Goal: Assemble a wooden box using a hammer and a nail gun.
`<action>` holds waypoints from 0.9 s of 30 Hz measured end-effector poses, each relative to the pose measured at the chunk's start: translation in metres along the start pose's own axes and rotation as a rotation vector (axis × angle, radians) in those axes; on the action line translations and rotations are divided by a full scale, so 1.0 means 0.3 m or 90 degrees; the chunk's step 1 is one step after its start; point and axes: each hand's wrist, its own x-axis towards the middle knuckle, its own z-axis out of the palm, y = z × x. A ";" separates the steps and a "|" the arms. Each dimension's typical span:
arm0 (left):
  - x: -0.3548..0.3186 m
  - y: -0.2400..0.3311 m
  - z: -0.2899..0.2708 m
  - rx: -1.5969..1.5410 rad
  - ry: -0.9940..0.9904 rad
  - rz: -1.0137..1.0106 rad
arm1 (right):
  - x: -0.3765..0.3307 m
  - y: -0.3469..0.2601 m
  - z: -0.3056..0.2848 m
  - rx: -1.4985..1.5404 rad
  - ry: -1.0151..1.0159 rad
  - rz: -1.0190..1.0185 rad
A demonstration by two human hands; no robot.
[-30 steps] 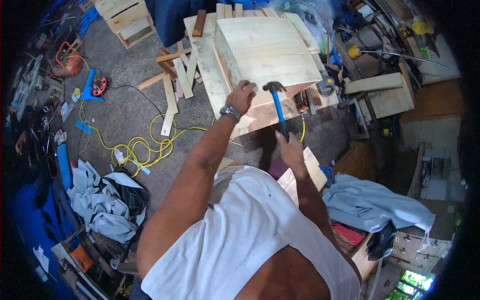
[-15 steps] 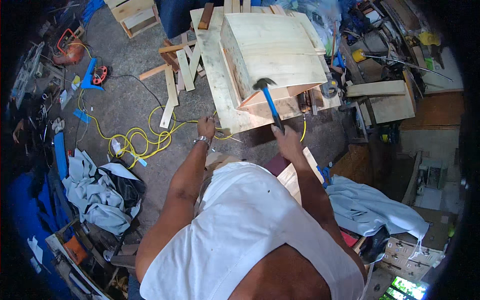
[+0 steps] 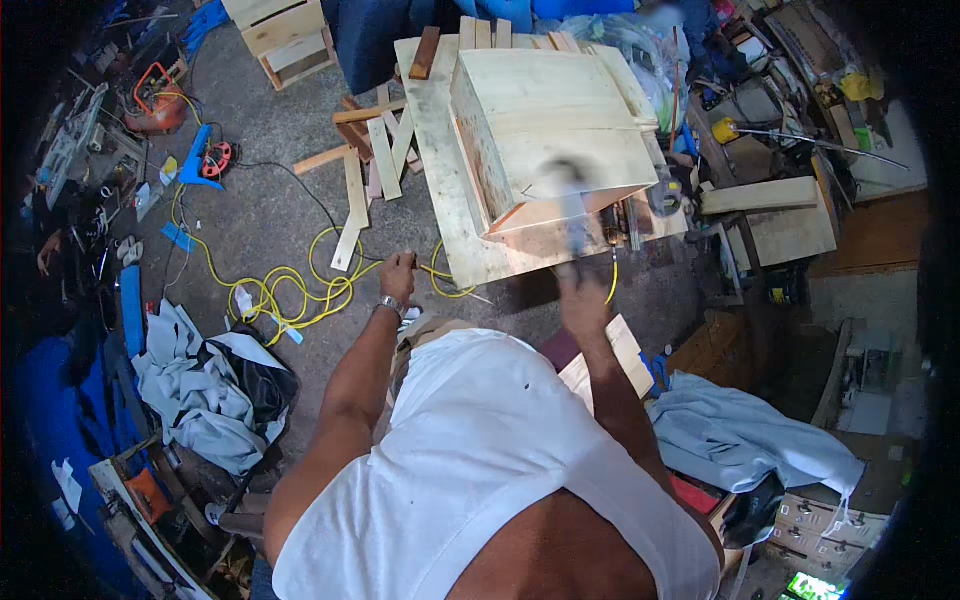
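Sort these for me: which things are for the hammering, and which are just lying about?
Seemingly in use:
- blue-handled hammer, blurred, in the right hand
- wooden box under it
- wooden panel beneath the box

Seemingly lying about:
- wood strips on the floor
- crumpled grey sheet at left

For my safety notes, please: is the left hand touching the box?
No, the left hand shows against the floor, apart from the box, while the right hand holds the hammer.
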 end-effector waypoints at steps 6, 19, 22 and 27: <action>0.001 0.068 0.040 -0.112 -0.006 0.090 | 0.131 -0.174 -0.234 0.108 0.021 -0.045; -0.088 0.212 0.096 0.009 -0.041 0.163 | 0.083 0.018 -0.115 0.172 -0.037 -0.017; -0.070 0.226 0.103 0.085 -0.040 0.182 | 0.191 -0.167 -0.433 0.448 0.098 -0.015; -0.035 0.317 0.199 0.078 -0.085 0.373 | 0.241 -0.336 -0.600 0.770 0.224 -0.376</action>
